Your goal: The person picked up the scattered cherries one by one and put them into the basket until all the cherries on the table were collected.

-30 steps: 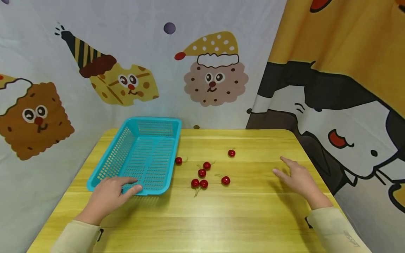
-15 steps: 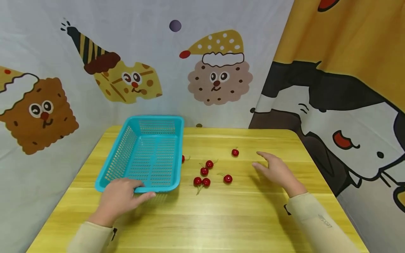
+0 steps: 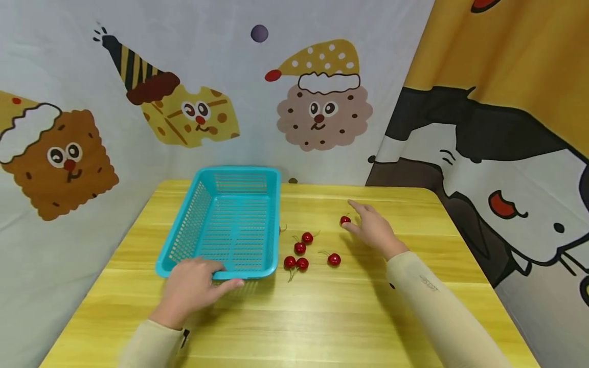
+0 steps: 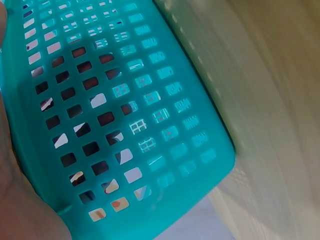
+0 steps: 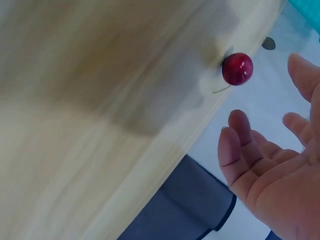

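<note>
My left hand [image 3: 193, 289] grips the near rim of a blue plastic basket [image 3: 276, 225], its fingers over the rim and the thumb outside. In the left wrist view the basket's perforated wall [image 4: 80, 135] fills much of the picture, and only part of the hand shows. My right hand [image 3: 372, 230] hovers with parted fingers by a red cherry [image 3: 345, 220] at the back right. That same cherry [image 5: 237, 69], with its thin stem, stands apart from the fingertips in the right wrist view.
Several more cherries lie mid-table, among them a stemmed one [image 3: 334, 259] and a touching pair [image 3: 302, 264]. Another cherry [image 3: 280, 230] is mostly hidden behind the basket's right wall. A printed curtain [image 3: 207, 61] hangs behind the wooden table [image 3: 294, 322].
The basket has slid right with my left hand, now covering most of the nearest cherry. My right hand has moved left to the far cherry. The view has shifted slightly.
</note>
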`<state>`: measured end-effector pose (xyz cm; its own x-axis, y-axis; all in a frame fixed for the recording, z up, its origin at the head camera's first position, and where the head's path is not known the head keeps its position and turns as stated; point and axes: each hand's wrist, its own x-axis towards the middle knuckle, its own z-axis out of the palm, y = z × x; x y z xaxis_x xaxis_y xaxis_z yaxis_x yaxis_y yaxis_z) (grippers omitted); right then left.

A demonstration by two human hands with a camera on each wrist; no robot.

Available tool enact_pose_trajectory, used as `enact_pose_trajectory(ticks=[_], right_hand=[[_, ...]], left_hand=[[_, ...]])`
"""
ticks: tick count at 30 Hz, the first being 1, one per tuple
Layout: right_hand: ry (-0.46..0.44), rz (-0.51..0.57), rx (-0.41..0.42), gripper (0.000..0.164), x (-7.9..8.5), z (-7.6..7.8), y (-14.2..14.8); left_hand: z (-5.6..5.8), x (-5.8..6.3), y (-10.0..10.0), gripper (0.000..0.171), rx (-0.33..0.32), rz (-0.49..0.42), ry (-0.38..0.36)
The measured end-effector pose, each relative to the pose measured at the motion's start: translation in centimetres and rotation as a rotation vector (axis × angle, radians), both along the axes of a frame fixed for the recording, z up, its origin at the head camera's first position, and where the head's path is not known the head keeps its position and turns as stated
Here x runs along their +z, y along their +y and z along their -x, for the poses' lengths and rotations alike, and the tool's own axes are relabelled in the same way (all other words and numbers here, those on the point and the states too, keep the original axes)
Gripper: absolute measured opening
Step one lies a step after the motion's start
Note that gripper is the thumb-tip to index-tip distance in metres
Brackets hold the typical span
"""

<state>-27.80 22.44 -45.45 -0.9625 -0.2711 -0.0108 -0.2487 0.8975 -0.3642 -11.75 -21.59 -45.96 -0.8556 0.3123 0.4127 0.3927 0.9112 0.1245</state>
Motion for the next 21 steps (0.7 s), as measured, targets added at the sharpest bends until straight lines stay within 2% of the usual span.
enact_pose_trajectory(ticks=[7, 13, 21], right_hand=[[-0.014, -0.106, 0.034, 0.065, -1.4, 1.8, -1.4], [0.026, -0.129, 0.089, 0.049, -1.7, 1.9, -2.1], [0.03, -0.124, 0.122, 0.042, -2.5, 1.7, -2.3]], left_hand=[[0.1, 0.1, 1.2, 0.055, 0.004, -0.016, 0.024], [0.2, -0.2, 1.4, 0.058, 0.019, -0.021, 0.036], [0.5, -0.1, 1.5, 0.058, 0.011, -0.023, 0.029]])
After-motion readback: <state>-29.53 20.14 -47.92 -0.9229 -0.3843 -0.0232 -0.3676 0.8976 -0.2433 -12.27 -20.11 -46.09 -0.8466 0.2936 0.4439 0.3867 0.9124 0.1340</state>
